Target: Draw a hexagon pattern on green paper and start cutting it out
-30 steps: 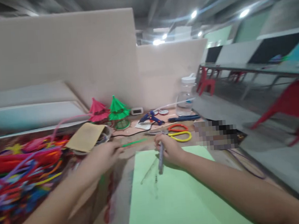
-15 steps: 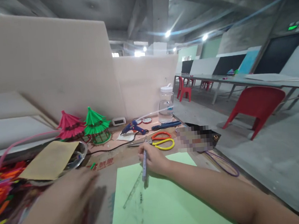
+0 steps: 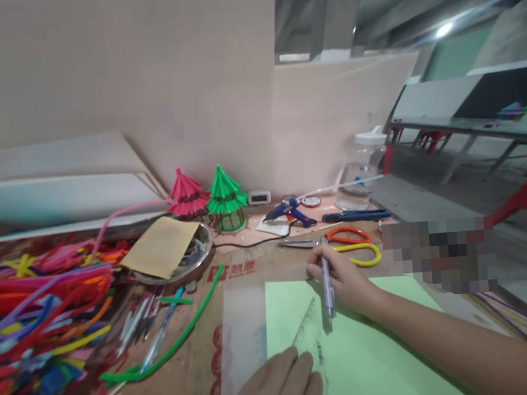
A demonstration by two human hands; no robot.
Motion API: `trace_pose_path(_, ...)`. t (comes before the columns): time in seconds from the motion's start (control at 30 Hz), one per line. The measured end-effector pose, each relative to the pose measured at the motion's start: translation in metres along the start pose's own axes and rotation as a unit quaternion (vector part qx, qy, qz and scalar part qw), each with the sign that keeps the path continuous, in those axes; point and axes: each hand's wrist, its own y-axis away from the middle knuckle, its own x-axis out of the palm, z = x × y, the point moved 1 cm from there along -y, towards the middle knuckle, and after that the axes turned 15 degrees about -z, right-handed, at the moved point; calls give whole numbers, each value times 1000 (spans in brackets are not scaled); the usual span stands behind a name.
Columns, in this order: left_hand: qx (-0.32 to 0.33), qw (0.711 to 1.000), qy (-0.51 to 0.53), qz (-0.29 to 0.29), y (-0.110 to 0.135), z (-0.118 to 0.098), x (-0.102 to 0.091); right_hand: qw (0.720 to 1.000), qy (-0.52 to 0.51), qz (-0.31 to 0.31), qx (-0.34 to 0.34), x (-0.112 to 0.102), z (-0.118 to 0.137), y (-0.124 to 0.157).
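Note:
A sheet of light green paper (image 3: 375, 347) lies on the table before me. On it rests a clear plastic ruler (image 3: 305, 327) with dark markings; its full outline is hard to make out. My left hand (image 3: 278, 385) lies flat over the lower part of the ruler, fingers stretched out. A pale purple pen (image 3: 328, 287) is gripped in my right hand (image 3: 342, 273), above the paper's upper edge. Just behind that hand are scissors (image 3: 357, 256) with one orange and one yellow handle.
A blue glue gun (image 3: 287, 209), a utility knife (image 3: 356, 215) and a water jug (image 3: 359, 171) stand along the back. Pink (image 3: 185, 194) and green (image 3: 226, 197) pavilion models are beside a metal dish (image 3: 207, 241). Colourful pipe cleaners (image 3: 48, 299) cover the left.
My left hand has come across from the pipe cleaners onto the ruler. My right hand still holds the pen over the paper. The view has turned left.

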Motion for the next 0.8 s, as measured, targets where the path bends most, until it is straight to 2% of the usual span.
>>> trace_pose_path(0.1, -37, 999, 6, -6, 0, -9, 1, 998, -45, -1, 48, -3, 7, 8)
trace_pose_path(0.2, -82, 996, 16, 2, 3, -16, 4, 992, -91, 24, 82, -2, 15, 17)
trace_pose_path(0.3, -70, 997, 30, 11, 3, -17, 2, 984, -138, 46, 102, -2, 19, 24)
trace_pose_path(0.4, -50, 998, 25, 29, 0, -14, -2, 983, -135, 55, 109, -2, 20, 26)
trace_pose_path(0.53, -71, 996, -19, 58, -5, -9, -10, 993, -42, 55, 91, -6, 23, 27)
trace_pose_path(0.63, -76, 995, -18, 68, -6, -9, -13, 997, 6, 58, 50, -9, 25, 29)
trace_pose_path(0.73, -64, 995, 39, 61, -6, -11, -13, 995, -5, 97, -2, -12, 27, 32)
trace_pose_path(0.8, -73, 993, 75, 63, -7, -11, -10, 990, -14, 139, -11, -14, 29, 34)
